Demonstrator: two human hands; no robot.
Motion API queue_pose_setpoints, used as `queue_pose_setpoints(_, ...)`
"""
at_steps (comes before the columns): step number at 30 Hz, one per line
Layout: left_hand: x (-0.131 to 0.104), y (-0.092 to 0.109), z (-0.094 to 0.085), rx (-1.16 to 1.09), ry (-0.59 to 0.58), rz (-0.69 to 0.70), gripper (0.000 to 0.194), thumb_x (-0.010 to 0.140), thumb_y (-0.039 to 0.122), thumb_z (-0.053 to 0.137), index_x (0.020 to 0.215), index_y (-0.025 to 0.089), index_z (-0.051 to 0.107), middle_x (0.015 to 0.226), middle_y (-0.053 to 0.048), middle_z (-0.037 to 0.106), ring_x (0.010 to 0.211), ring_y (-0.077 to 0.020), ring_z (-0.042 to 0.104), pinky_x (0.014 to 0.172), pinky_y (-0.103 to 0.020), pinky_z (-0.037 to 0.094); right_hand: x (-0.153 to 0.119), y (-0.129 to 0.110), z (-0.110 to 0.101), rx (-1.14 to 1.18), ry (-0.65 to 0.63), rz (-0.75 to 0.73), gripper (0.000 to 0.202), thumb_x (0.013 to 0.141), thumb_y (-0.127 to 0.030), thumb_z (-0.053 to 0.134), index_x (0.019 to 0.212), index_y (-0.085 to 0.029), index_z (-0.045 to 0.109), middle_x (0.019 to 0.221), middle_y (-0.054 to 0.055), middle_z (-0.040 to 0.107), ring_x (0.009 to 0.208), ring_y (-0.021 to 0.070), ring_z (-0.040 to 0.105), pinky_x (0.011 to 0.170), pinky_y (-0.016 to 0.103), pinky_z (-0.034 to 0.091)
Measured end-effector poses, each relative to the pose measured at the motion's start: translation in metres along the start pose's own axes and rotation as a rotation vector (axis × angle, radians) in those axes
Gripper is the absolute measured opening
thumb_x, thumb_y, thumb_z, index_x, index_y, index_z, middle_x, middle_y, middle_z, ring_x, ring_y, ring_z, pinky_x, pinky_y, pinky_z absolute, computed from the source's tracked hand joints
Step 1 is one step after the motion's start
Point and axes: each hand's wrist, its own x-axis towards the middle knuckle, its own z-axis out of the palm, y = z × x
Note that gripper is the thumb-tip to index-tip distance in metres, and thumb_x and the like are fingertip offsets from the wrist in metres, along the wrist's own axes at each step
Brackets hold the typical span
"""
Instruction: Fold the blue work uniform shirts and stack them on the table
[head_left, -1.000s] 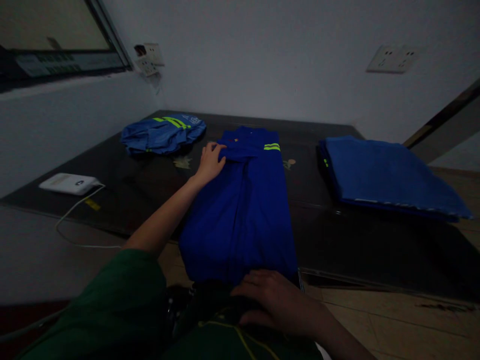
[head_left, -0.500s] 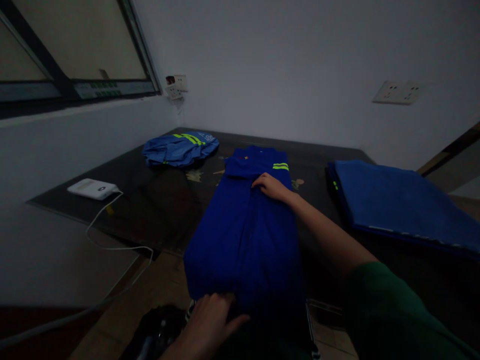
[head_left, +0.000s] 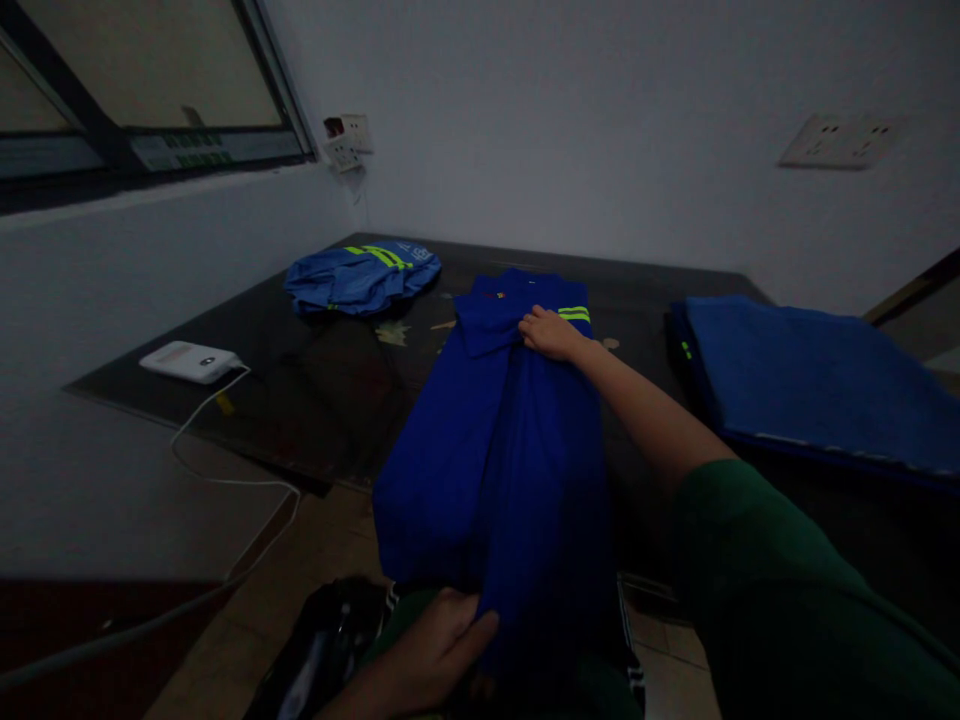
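Note:
A deep-blue work shirt (head_left: pixel 439 450) with a small chest mark and yellow-green stripes lies lengthwise on the dark table, its near end hanging over the front edge. My right hand (head_left: pixel 551 332) reaches across to its upper part beside the stripes, fingers closed on the cloth. From there a long fold runs down toward me. At the near end my left hand (head_left: pixel 442 640) pinches the edge of the fabric between thumb and fingers. Some of that grip is lost in shadow.
On the table (head_left: pixel 300 420) a bundled blue garment (head_left: pixel 360 278) lies at the back left. A white device (head_left: pixel 191 362) with a trailing cable sits near the left edge. Folded blue clothes (head_left: pixel 817 380) are stacked at the right. Wall sockets (head_left: pixel 840 141) are behind.
My right hand has moved slightly farther up the shirt, near the stripes. My left hand now grips the near edge, and the lengthwise fold is more raised. The view has shifted slightly.

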Motion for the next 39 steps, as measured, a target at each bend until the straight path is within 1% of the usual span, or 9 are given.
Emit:
queue_pose_setpoints(4, -0.006, -0.01, -0.001, 0.032, 0.038, -0.14, 0.065, 0.087, 0.072, 0.017, 0.07, 0.018, 0.051, 0.072, -0.003, 0.056, 0.07, -0.0164, 0.05, 0.072, -0.026, 0.045, 0.004, -0.004, 0.007, -0.002, 0.05, 0.007, 0.028, 0.094, -0.024, 0.038, 0.106, -0.01, 0.06, 0.106, 0.016, 0.063, 0.101, 0.0282, 0.045, 0.077, 0.034, 0.032)
queue_pose_setpoints(7, -0.006, -0.029, 0.004, 0.07, 0.069, -0.247, 0.063, 0.088, 0.067, 0.019, 0.074, 0.018, 0.056, 0.08, -0.007, 0.062, 0.077, -0.0197, 0.053, 0.078, -0.031, 0.046, 0.001, -0.011, 0.014, 0.024, 0.094, 0.023, 0.032, 0.097, -0.031, 0.038, 0.107, -0.01, 0.06, 0.106, 0.017, 0.063, 0.102, 0.0291, 0.045, 0.079, 0.035, 0.032)
queue_pose_setpoints(9, -0.005, -0.036, 0.006, 0.069, 0.106, -0.23, 0.058, 0.09, 0.061, 0.022, 0.075, 0.019, 0.059, 0.078, -0.007, 0.064, 0.076, -0.0204, 0.056, 0.078, -0.031, 0.046, -0.002, -0.014, 0.017, 0.066, 0.123, 0.03, 0.034, 0.097, -0.035, 0.039, 0.104, -0.011, 0.063, 0.104, 0.017, 0.064, 0.103, 0.0299, 0.044, 0.081, 0.037, 0.032)
queue_pose_setpoints(14, 0.005, -0.025, 0.01, 0.035, 0.36, -0.199, 0.038, 0.078, 0.053, 0.057, 0.099, 0.021, 0.061, 0.08, -0.003, 0.067, 0.074, -0.0197, 0.059, 0.071, -0.027, 0.046, -0.009, -0.019, 0.014, 0.211, 0.19, -0.06, 0.035, 0.096, -0.039, 0.043, 0.089, -0.016, 0.068, 0.095, 0.012, 0.067, 0.104, 0.0277, 0.045, 0.093, 0.04, 0.029)
queue_pose_setpoints(16, 0.011, -0.017, 0.011, 0.017, 0.446, -0.207, 0.033, 0.076, 0.051, 0.061, 0.09, 0.02, 0.058, 0.072, 0.0, 0.063, 0.068, -0.0175, 0.057, 0.065, -0.024, 0.044, -0.01, -0.023, 0.011, 0.234, 0.176, -0.109, 0.035, 0.096, -0.039, 0.044, 0.088, -0.017, 0.069, 0.091, 0.01, 0.068, 0.097, 0.0248, 0.048, 0.096, 0.04, 0.028)
queue_pose_setpoints(19, 0.019, -0.01, 0.014, 0.032, 0.506, -0.187, 0.037, 0.085, 0.05, 0.048, 0.064, 0.02, 0.046, 0.055, 0.003, 0.046, 0.055, -0.0125, 0.047, 0.055, -0.022, 0.035, -0.009, -0.03, 0.008, 0.243, 0.125, -0.117, 0.039, 0.097, -0.04, 0.041, 0.085, -0.015, 0.069, 0.086, 0.011, 0.068, 0.088, 0.0229, 0.05, 0.087, 0.037, 0.031)
queue_pose_setpoints(26, 0.019, -0.004, 0.011, -0.057, 0.376, -0.054, 0.057, 0.092, 0.063, 0.023, 0.057, 0.019, 0.035, 0.054, 0.002, 0.034, 0.051, -0.0104, 0.034, 0.051, -0.024, 0.029, 0.0, -0.027, 0.004, 0.224, 0.108, -0.078, 0.046, 0.099, -0.04, 0.038, 0.081, -0.013, 0.07, 0.08, 0.011, 0.068, 0.083, 0.0221, 0.051, 0.075, 0.033, 0.028)
queue_pose_setpoints(33, 0.018, -0.019, 0.007, -0.055, 0.448, -0.161, 0.059, 0.089, 0.067, 0.026, 0.053, 0.02, 0.028, 0.053, 0.002, 0.033, 0.051, -0.0108, 0.032, 0.052, -0.025, 0.029, -0.003, -0.038, 0.017, 0.168, 0.105, -0.06, 0.041, 0.098, -0.038, 0.04, 0.086, -0.014, 0.071, 0.089, 0.012, 0.068, 0.09, 0.0242, 0.05, 0.076, 0.034, 0.029)
queue_pose_setpoints(39, 0.01, -0.023, 0.01, -0.103, 0.38, -0.196, 0.037, 0.095, 0.053, 0.033, 0.087, 0.02, 0.048, 0.058, 0.005, 0.042, 0.052, -0.0111, 0.041, 0.053, -0.022, 0.03, -0.011, -0.051, 0.006, 0.14, 0.241, -0.036, 0.04, 0.099, -0.035, 0.037, 0.093, -0.013, 0.069, 0.098, 0.014, 0.065, 0.095, 0.0256, 0.048, 0.082, 0.037, 0.029)
